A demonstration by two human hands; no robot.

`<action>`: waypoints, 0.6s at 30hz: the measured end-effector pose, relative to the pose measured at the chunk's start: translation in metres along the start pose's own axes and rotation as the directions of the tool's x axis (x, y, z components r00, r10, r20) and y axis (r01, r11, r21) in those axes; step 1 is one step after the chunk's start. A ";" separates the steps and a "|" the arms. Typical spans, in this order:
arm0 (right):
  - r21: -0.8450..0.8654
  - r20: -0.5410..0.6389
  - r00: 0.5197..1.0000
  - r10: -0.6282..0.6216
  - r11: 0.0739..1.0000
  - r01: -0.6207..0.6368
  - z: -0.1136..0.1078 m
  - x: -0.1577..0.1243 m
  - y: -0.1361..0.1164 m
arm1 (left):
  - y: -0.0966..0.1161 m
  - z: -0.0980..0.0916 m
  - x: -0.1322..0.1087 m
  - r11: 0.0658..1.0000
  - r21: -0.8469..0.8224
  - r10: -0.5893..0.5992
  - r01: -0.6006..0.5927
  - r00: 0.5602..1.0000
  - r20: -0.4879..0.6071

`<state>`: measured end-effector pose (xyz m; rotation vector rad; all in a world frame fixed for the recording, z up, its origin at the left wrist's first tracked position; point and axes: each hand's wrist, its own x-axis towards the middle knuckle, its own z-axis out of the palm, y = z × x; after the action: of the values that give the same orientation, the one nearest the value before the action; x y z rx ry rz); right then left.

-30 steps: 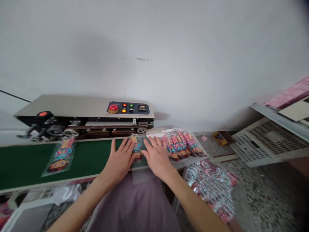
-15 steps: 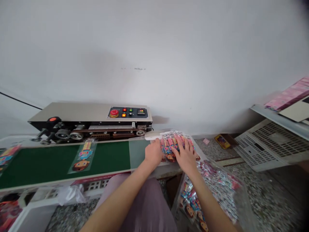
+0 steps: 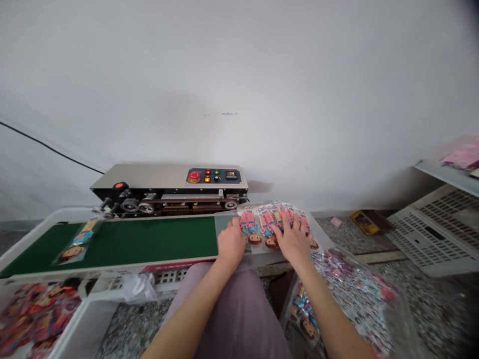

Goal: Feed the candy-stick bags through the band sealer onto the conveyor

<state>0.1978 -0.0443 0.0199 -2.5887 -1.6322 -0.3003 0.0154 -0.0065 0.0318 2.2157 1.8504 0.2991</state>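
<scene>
Packets (image 3: 254, 237) with printed figures lie in a partly overlapping row on a pale sheet (image 3: 320, 238), right of the centre of the frame. They look light, thin and rather slippery, so I judge they may slide over each other; pinching one packet by its side edge should be the safer hold, and strong pressing could crease the film. The right hand (image 3: 295, 239) rests over them with fingers loosely spread, not closed around any. The left hand (image 3: 232, 243) is curled at the row's left edge; whether it pinches something, I cannot tell. Further left lies the green belt (image 3: 149, 244) with a single packet (image 3: 77, 245), and behind it a machine (image 3: 160, 176). A clear bag (image 3: 402, 315) occupies the lower right, a white crate (image 3: 88, 319) the lower left.
</scene>
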 end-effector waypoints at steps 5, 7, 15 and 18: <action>-0.009 -0.140 0.990 0.007 1.000 -0.009 0.004 -0.003 -0.016 | -0.010 0.001 -0.003 0.995 0.013 0.096 -0.095 0.995 -0.022; -0.005 -0.178 0.983 -0.049 0.999 0.049 -0.003 -0.003 -0.022 | -0.014 0.002 -0.003 0.983 0.020 0.185 -0.185 0.982 -0.047; 0.125 -0.056 0.877 -0.478 0.868 0.481 -0.020 -0.009 -0.064 | -0.027 0.026 -0.006 0.902 0.012 0.432 -0.432 0.900 -0.062; 0.078 -0.039 0.918 -0.396 0.914 0.398 -0.019 -0.008 -0.071 | -0.026 0.029 -0.009 0.922 0.001 0.385 -0.386 0.921 -0.063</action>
<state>0.1280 -0.0236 0.0334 -2.1654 -2.1057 -0.2710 -0.0018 -0.0124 -0.0043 2.5803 1.4173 0.4514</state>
